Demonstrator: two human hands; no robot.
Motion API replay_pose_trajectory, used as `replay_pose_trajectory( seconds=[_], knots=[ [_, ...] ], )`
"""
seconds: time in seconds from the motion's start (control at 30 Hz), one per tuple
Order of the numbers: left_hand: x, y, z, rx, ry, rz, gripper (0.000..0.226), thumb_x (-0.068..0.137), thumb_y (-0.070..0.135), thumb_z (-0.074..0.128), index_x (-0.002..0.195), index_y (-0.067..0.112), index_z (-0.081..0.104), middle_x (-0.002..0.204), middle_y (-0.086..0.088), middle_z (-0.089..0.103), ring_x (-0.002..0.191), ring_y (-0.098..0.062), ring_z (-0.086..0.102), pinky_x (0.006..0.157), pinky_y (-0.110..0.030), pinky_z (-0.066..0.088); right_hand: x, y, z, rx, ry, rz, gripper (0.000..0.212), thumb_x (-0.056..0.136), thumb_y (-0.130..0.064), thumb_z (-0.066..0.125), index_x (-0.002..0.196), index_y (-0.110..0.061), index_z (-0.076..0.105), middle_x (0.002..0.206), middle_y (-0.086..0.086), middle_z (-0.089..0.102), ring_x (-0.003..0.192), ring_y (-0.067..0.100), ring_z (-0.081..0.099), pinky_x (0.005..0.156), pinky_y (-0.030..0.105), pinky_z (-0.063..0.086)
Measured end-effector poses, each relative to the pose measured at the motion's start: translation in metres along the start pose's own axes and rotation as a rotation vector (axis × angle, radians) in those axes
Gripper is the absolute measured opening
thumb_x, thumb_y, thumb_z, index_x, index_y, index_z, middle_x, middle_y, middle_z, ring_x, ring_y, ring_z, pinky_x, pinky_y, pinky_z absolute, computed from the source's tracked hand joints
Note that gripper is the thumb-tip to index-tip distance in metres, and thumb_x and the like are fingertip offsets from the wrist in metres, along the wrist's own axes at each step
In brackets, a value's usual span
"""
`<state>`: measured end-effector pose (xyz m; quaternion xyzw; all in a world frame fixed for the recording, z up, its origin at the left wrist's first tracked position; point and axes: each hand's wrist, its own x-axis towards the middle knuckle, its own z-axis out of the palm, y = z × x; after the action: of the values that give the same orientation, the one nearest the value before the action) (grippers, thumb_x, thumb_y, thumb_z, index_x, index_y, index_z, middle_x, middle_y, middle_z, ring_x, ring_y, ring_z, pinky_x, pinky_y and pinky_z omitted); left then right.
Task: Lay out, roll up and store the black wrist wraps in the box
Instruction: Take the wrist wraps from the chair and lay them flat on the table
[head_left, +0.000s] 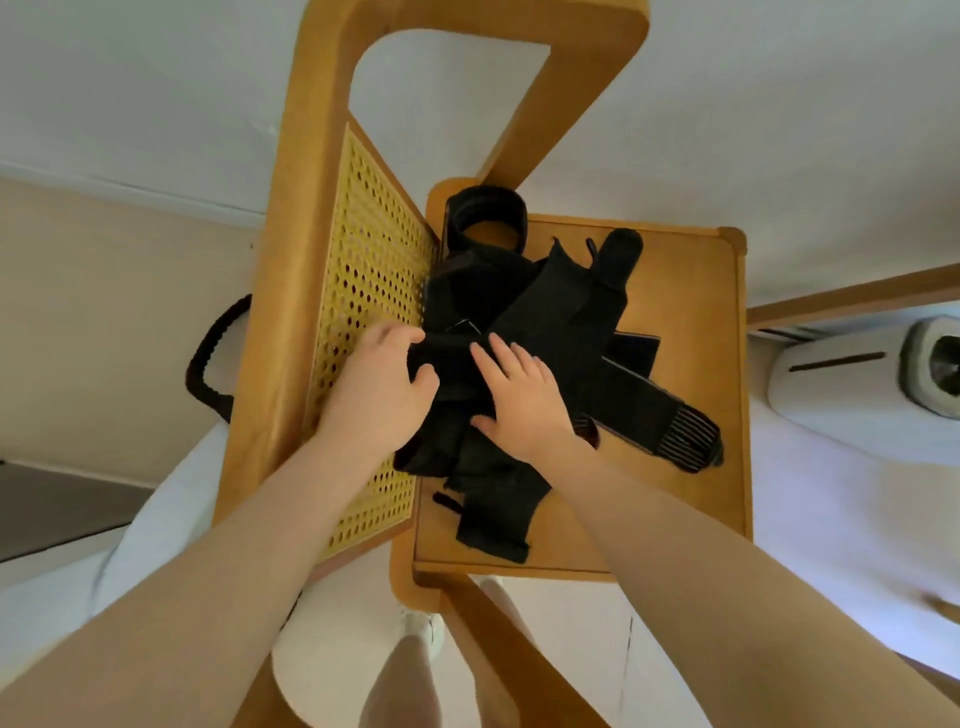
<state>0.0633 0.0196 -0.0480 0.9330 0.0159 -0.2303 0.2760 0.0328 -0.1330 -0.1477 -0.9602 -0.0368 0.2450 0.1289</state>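
Head view: both hands (447, 387) rest on piled wrist wraps (540, 322).

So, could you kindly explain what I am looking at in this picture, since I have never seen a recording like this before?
There is no machine here: a person wears a wide-angle camera on the head, which looks down at their own two bare hands. That is why the arms reach in from the bottom edge. Below them is a small wooden table with a heap of black wrist wraps on it, long fabric strips lying across one another. One rolled wrap stands at the far edge. The left hand grips a fold of the heap, while the right hand lies flat on it with straight fingers. Beside the table stands a chair with a woven cane panel. I cannot clearly make out a box.
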Motion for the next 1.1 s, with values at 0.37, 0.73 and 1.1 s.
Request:
replay_pose_trajectory(
  seconds=[0.37,0.73,1.1],
  knots=[
    [-0.017,0.027,-0.02,-0.631,-0.161,-0.228,0.044,0.096,0.021,0.05,0.139,0.022,0.04,0.133,0.005,0.051,0.114,-0.014,0.052,0.1,-0.032,0.042,-0.056,-0.016,-0.105,0.732,0.441,0.165,0.028,0.09,-0.001,0.054,0.103,-0.025,0.053,0.095,-0.014,0.06,0.086,0.003,0.059,0.077,0.022,0.05],
    [-0.098,0.096,-0.083,-1.549,-0.701,-0.594,0.08,0.09,0.066,0.037,0.145,0.008,0.029,0.118,-0.024,0.061,0.108,-0.039,0.059,0.09,-0.052,0.048,-0.187,-0.056,-0.263,1.098,0.7,0.133,0.026,0.088,0.005,0.053,0.089,-0.021,0.048,0.09,-0.001,0.061,0.073,0.016,0.065,0.055,0.03,0.057],
    [-0.118,0.167,-0.116,-1.411,-0.189,-0.286,0.04,0.09,-0.005,0.052,0.126,0.011,0.054,0.12,-0.011,0.059,0.111,-0.028,0.056,0.101,-0.041,0.044,-0.252,-0.064,-0.241,0.761,0.67,0.103,0.038,0.08,-0.001,0.067,0.084,-0.027,0.04,0.112,-0.014,0.054,0.093,0.009,0.059,0.071,0.018,0.053]
  ],
)
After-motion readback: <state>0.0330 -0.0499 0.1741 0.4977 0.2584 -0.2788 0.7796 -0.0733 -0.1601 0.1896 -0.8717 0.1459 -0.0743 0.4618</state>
